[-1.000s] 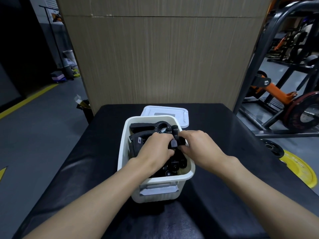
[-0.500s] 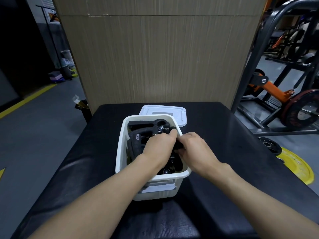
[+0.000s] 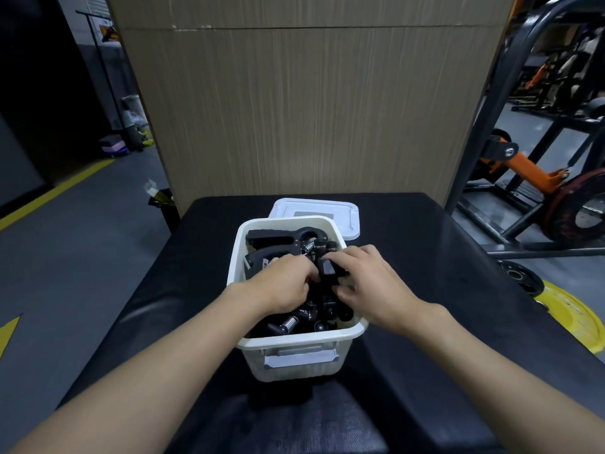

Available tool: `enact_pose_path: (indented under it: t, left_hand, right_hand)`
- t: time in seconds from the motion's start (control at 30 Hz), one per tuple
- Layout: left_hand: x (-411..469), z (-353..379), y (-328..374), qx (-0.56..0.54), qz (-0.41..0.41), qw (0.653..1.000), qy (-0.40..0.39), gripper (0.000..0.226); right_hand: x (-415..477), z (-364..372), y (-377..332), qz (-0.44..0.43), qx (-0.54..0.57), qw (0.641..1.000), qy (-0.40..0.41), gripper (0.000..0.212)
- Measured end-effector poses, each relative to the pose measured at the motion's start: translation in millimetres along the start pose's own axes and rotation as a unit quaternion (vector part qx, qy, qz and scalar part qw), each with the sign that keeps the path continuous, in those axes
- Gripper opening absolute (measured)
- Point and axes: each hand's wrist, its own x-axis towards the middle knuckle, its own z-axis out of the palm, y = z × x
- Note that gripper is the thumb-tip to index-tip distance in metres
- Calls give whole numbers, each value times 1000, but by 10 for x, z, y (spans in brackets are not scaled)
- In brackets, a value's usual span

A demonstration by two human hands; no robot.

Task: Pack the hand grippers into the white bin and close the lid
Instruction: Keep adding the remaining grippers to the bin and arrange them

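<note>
The white bin (image 3: 296,362) stands open in the middle of a black padded bench (image 3: 442,290). Several black hand grippers (image 3: 281,239) with metal springs fill it. Both of my hands are inside the bin's opening. My left hand (image 3: 283,283) is curled around a black gripper handle among the pile. My right hand (image 3: 370,283) pinches the same black hand gripper (image 3: 327,268) at its upper end, fingers bent over it. The white lid (image 3: 319,213) lies flat on the bench just behind the bin.
A tall wood-grain panel (image 3: 311,109) rises right behind the bench. A black and orange gym machine (image 3: 523,165) with weight plates stands at the right. A yellow weight plate (image 3: 576,319) lies on the floor at the right. Grey floor with a yellow line is at the left.
My hands shifted slightly within the bin, and my right hand's fingers spread wider over the gripper. The camera moved a little; the bin and lid stayed put.
</note>
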Motion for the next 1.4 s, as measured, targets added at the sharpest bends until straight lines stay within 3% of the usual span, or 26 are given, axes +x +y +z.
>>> enact_pose_path:
  t: [0.07,0.17,0.27,0.37,0.67,1.0,1.4]
  left_hand:
    - [-27,15,42,40,9,999,-16,15]
    - [-19,21,18,73,31,997,-11,7]
    - [-43,12,65,101,28,994,28,24]
    - [-25,68,43,122,32,991,31,18]
    - [-15,56,50,102,30,994,-4,15]
    - [120,-35,280,111,-92,983,-109,26]
    - [-28,126,257,92,-92,991,4,21]
  right_hand:
    - [-13,-10,0,-7,26,1000,-7,57]
    - [7,-10,6,-31,13,999,18,42]
    - [28,-52,-34,-65,5,998,24,23]
    - [16,-74,-54,-69,-24,997,13,8]
    - [28,-112,-54,-107,-78,991,7,5]
    - [109,-199,-33,-123,-89,988,-29,7]
    - [108,-235,-48,-121,-108,986,-44,2]
